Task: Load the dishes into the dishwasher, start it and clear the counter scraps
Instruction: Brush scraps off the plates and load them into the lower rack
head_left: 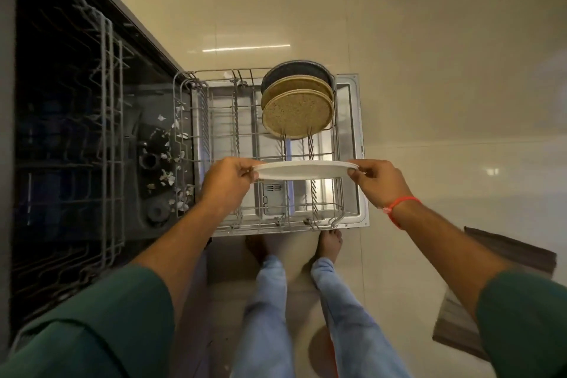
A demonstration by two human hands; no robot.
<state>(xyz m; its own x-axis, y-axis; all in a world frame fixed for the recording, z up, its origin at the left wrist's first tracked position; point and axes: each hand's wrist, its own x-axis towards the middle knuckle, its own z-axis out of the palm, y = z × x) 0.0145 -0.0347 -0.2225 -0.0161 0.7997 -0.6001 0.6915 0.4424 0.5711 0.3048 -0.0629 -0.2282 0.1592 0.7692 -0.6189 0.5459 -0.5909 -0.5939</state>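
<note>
At nine o'clock we see the dishwasher (76,132) standing open, its upper rack (107,120) dim inside the tub. Toward the centre the lower rack (221,132) sits pulled out over the dropped door (352,144). Our left hand (227,184) pinches the nine o'clock rim of a white plate (303,169), fingers curled around the edge. The plate hangs level above the near half of the rack, seen nearly edge-on, its long axis running nine to three between both hands. At twelve o'clock from it, three dishes already stand on edge in the tines: a dark plate (294,72) at the back and two tan plates (296,116) in front. At three o'clock our right hand (380,182), a red thread (399,209) at the wrist, pinches the opposite rim. We judge the plate must tip upright and drop into the free tines just below; both hands sit equally near, so neither leads.
</note>
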